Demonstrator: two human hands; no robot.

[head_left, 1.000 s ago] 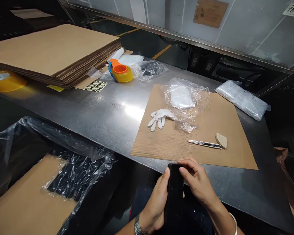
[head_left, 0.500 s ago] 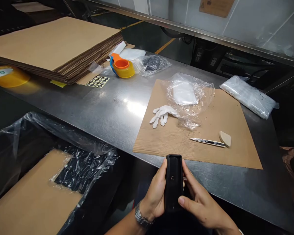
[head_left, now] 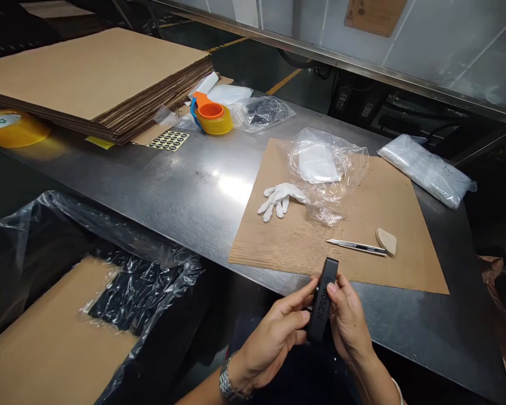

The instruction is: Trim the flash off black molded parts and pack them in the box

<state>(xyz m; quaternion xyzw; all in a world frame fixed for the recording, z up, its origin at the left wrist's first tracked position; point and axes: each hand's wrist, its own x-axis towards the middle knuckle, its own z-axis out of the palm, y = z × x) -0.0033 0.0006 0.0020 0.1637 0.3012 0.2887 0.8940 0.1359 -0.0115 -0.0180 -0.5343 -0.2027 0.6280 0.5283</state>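
A narrow black plastic part (head_left: 322, 299) with raised lettering on its side is held on edge between both hands, just in front of the steel table's near edge. My left hand (head_left: 274, 337), wearing a wristwatch, pinches its left side with thumb and fingers. My right hand (head_left: 349, 323) wraps its right side, thumb on the lettered face. Beyond them a brown cardboard sheet (head_left: 362, 225) lies on the table (head_left: 185, 185), carrying a white glove (head_left: 278, 199), a crumpled clear bag (head_left: 326, 171), a utility knife (head_left: 356, 246) and a beige wedge (head_left: 387, 241).
A stack of flat cardboard (head_left: 96, 79) fills the far left, with yellow tape rolls (head_left: 213, 118) (head_left: 8, 126), a sticker sheet (head_left: 167, 140) and bagged dark items (head_left: 263, 112) nearby. A sealed clear packet (head_left: 425, 169) lies far right. Low on the left stands a plastic-lined box (head_left: 67, 315) with cardboard inside.
The black part has been turned from lying face-up to standing on its side, showing the lettering. Both hands shifted slightly to the right with it.
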